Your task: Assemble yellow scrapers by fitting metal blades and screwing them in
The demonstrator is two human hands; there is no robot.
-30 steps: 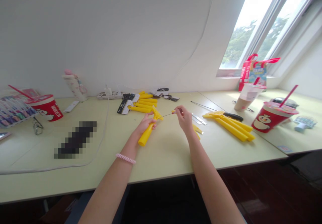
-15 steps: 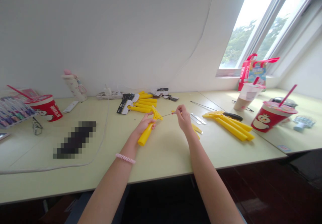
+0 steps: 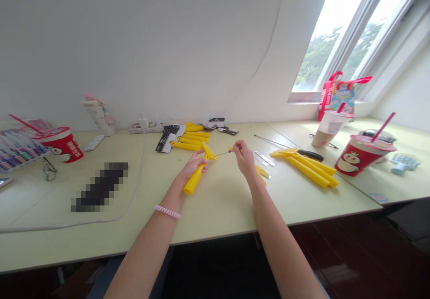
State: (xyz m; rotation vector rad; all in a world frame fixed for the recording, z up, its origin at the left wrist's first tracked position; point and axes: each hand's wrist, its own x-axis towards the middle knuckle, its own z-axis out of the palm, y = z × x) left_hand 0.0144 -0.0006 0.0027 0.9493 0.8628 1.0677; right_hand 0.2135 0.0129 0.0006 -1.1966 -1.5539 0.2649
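My left hand point(image 3: 194, 164) grips a yellow plastic scraper handle point(image 3: 195, 179) whose wide head points up and away. My right hand point(image 3: 243, 156) pinches a thin metal rod point(image 3: 221, 153) with a small yellow end at its fingertips. The rod's far end reaches the yellow head, and the exact contact is too small to tell. Loose yellow handles point(image 3: 193, 138) lie in a pile behind my hands. A second yellow pile point(image 3: 309, 169) lies to the right, and a yellow piece point(image 3: 261, 174) sits just beyond my right hand.
Flat metal blades point(image 3: 264, 158) and a long thin rod point(image 3: 272, 141) lie near the right pile. Black-and-white packaging point(image 3: 164, 142) sits by the left pile. Red cups with straws, a plastic drink cup and a censored dark object stand about the pale green table point(image 3: 215, 209).
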